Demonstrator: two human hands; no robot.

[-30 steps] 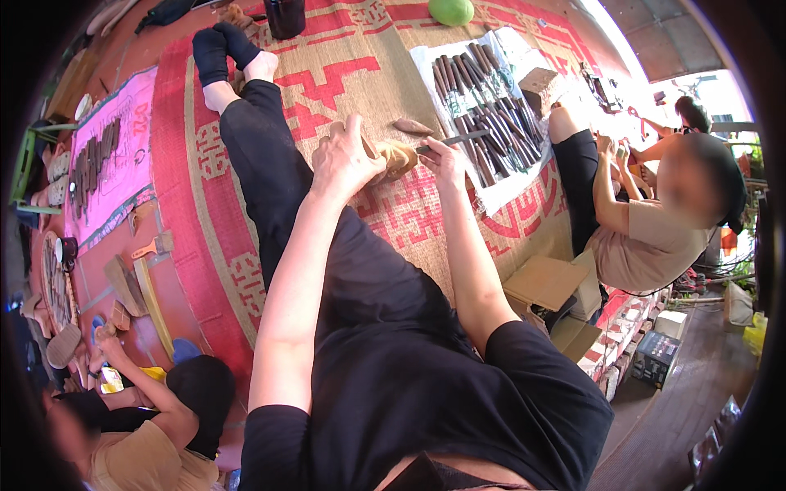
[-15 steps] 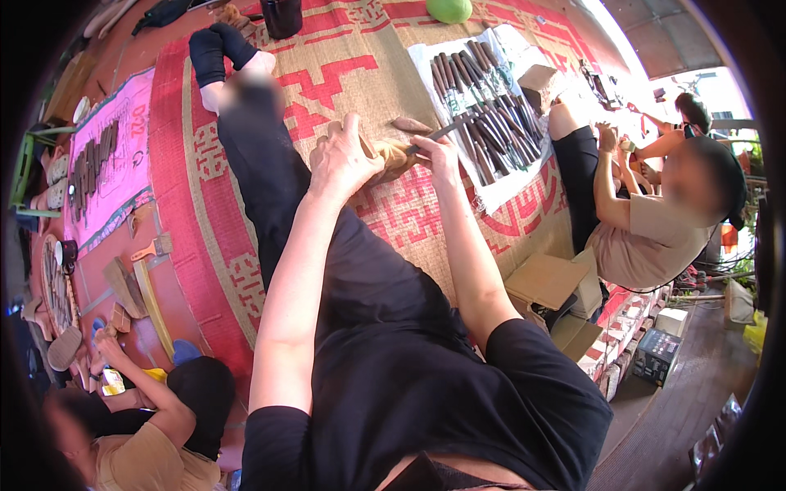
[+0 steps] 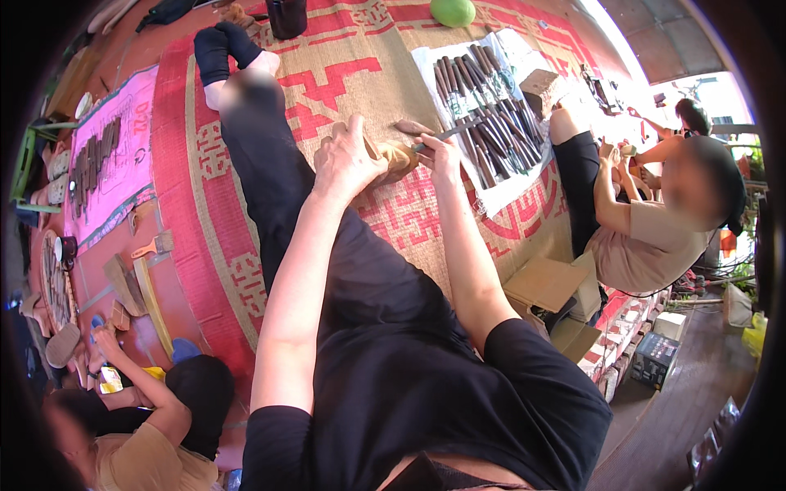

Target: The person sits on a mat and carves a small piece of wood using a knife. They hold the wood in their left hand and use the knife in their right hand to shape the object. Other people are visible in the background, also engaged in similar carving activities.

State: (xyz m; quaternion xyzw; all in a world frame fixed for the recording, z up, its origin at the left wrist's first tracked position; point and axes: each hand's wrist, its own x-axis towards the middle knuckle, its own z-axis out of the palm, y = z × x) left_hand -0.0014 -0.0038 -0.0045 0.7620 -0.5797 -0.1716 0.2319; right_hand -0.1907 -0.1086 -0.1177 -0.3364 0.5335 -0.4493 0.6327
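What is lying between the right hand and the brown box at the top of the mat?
In the head view, a white cloth carrying a row of dark-handled tools lies between the right hand and the brown box.

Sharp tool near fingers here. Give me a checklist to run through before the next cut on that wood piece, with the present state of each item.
1. Left hand grips the wood piece: ok, the fingers wrap over it.
2. Right hand holds the carving tool: ok, closed on the shaft, tip toward the wood.
3. Left fingers out of the blade's path: cannot tell, the cutting edge is hidden between the hands.
4. Wood piece braced: ok, it sits above the person's leg, held at the knee.
5. Spare tools within reach: ok, rows of them lie on the white cloth to the right.
6. Neighbours apart: ok, the seated person in the tan shirt works beyond the cloth.
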